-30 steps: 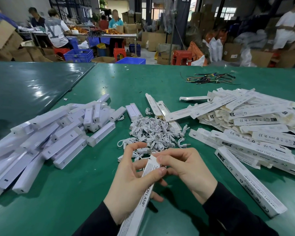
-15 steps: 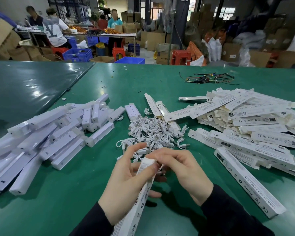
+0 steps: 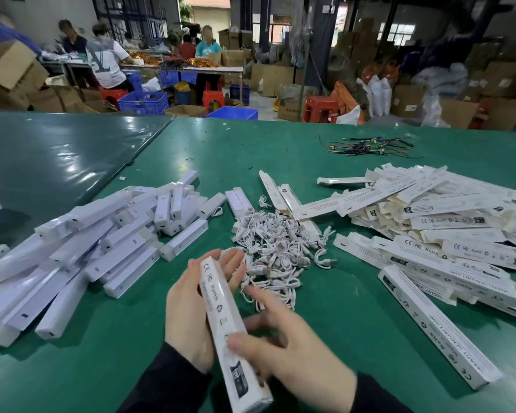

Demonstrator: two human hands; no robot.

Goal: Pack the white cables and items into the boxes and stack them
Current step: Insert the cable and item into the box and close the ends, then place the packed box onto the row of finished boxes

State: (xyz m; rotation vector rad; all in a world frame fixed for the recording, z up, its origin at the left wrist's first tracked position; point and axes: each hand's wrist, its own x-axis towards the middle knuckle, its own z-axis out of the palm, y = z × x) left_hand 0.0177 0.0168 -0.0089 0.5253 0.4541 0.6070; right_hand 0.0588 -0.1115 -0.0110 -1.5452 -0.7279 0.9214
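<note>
Green mat-covered work table [image 3: 355, 338] fills the view, w/ a darker glossy green sheet [image 3: 57, 162] on its far-left part. Right side: big heap of long white printed cardboard boxes [image 3: 447, 222], flat and overlapping, one lying apart at the near-right edge. Left side: pile of long white plastic bar-shaped items [image 3: 81, 248], loosely crossed over each other. Btwn the two piles, centre: tangle of short coiled white cables [image 3: 277, 248], just beyond the hands. Far right-centre: small bundle of thin dark multicolour wires [image 3: 370, 146], well apart from the rest.

One long white printed box [image 3: 227, 326] sits in the hands, near-centre, raised off the mat, top end pointing away, CE/FC/RoHS marks facing up. Left hand [image 3: 191, 311] is palm-up under it, fingers nearly straight and spread, box resting along palm. Right hand [image 3: 283, 344] is motion-blurred; thumb presses the box's lower half from the right, index pointing out straight toward the cables; rest of grip can't be made out. Dark sleeves on both wrists.
</note>
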